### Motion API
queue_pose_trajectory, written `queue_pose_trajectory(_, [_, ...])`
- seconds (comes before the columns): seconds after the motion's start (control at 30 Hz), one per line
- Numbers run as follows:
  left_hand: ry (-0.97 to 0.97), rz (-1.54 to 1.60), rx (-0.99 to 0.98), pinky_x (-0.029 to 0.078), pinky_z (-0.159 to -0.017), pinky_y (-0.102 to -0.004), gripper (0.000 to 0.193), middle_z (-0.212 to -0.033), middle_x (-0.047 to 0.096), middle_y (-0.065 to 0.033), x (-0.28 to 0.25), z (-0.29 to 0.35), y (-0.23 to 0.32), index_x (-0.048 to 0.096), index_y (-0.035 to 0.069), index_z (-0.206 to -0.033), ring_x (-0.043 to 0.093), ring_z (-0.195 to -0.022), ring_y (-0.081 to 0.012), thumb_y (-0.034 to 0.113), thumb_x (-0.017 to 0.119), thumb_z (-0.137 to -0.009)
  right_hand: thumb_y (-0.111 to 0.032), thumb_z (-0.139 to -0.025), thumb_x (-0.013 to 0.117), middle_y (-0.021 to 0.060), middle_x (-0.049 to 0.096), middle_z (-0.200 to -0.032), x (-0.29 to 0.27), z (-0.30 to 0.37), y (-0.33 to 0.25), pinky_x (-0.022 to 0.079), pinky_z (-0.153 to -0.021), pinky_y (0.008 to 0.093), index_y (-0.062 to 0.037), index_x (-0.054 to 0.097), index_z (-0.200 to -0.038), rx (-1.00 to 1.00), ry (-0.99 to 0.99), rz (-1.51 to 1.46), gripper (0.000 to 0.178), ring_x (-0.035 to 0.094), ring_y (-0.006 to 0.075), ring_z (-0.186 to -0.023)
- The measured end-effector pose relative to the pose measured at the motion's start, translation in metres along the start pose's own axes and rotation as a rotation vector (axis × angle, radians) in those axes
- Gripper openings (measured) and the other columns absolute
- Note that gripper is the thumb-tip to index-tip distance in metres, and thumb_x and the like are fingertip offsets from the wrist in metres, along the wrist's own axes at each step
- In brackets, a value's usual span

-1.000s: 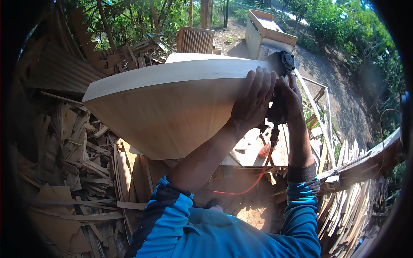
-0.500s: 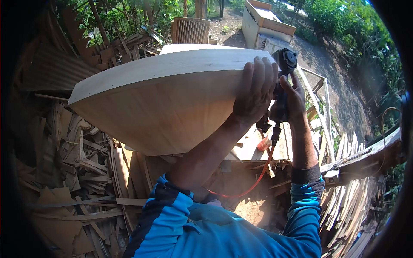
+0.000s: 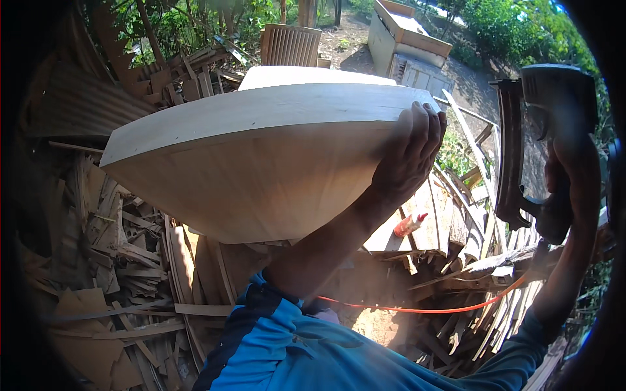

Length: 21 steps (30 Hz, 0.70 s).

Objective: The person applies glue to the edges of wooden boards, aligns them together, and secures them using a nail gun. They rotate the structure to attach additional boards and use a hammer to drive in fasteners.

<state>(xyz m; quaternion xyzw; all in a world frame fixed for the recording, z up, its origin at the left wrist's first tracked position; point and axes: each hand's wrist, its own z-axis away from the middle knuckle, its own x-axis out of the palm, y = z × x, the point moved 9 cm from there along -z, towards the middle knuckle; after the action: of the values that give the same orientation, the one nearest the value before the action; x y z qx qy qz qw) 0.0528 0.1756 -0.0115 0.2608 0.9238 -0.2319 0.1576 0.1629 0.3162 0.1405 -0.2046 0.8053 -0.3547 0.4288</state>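
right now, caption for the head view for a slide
Left hand steadies a curved wooden hull while right hand holds a nail gun.

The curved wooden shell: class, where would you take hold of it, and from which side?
Take the curved wooden shell by its thick flat top rim, from the right end, where the left hand already curls over it. The bowed underside looks too smooth and sloped for a sure grip.
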Motion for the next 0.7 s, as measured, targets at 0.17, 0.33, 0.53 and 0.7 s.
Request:
queue_pose_trajectory(0.17, [-0.012,-0.054,0.042,0.032,-0.113,-0.0488,0.055,-0.132,0.053,-0.0168,0.0,-0.001,0.003,0.051,0.0,-0.138,0.048,-0.127,-0.0344,0.032,0.045,-0.094,-0.014,-0.088,0.064,0.0073,0.063,-0.082,0.054,-0.024,-0.068,0.048,-0.057,0.0257,0.0003,0.056,-0.12,0.001,-0.281,0.181,0.036,0.058,0.0122,-0.063])
queue_pose_trajectory(0.33, [-0.061,-0.119,0.074,0.03,-0.117,-0.0447,0.048,-0.142,0.049,-0.0136,0.028,0.013,0.014,0.048,0.0,-0.14,0.04,-0.138,-0.028,0.025,0.04,-0.1,-0.014,-0.088,0.065,0.0094,0.065,-0.084,0.124,-0.04,-0.098,0.049,-0.058,0.0254,0.002,0.057,-0.12,0.036,-0.503,0.269,0.036,0.061,0.0133,-0.065])
queue_pose_trajectory(0.53, [-0.063,-0.779,0.262,0.034,-0.116,-0.0362,0.046,-0.141,0.051,-0.0093,0.039,0.004,0.028,0.047,0.007,-0.142,0.044,-0.135,-0.0226,0.029,0.047,-0.101,-0.014,-0.089,0.066,0.0119,0.068,-0.086,0.153,-0.054,-0.12,0.052,-0.058,0.025,0.0041,0.059,-0.12,0.082,-0.576,0.33,0.036,0.065,0.0146,-0.067])
queue_pose_trajectory(0.7, [0.13,-0.413,-0.107,0.037,-0.111,-0.0446,0.047,-0.123,0.061,-0.0143,0.02,0.0,0.002,0.058,0.003,-0.129,0.054,-0.121,-0.0281,0.03,0.048,-0.093,-0.011,-0.09,0.066,0.0165,0.071,-0.093,0.161,-0.05,-0.117,0.055,-0.062,0.0275,0.0066,0.061,-0.118,0.198,-0.498,0.403,0.033,0.068,0.018,-0.071])
